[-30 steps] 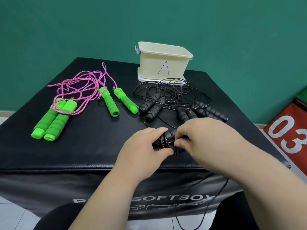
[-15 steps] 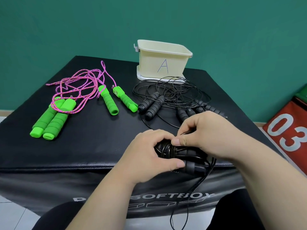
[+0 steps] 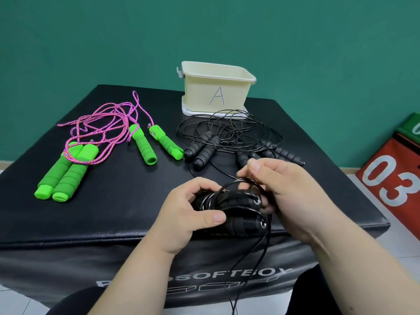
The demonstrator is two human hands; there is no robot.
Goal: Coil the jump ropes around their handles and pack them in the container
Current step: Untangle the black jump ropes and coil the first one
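Since the earlier frame, the right hand has been raised off the bundle and a loop of black cord has been drawn up over the paired black handles. The handles are gripped side by side in the left hand, thumb laid along the nearer one, at the front edge of the black soft box. The cord is held in the curled fingers of the right hand, just beside the handles' right ends. Several turns are already wound round the handles, and the loose remainder is hung over the front edge.

Two more black jump ropes are left tangled toward the back right corner, in front of the cream container marked "A". Two green-handled ropes with pink cord are spread toward the left edge.
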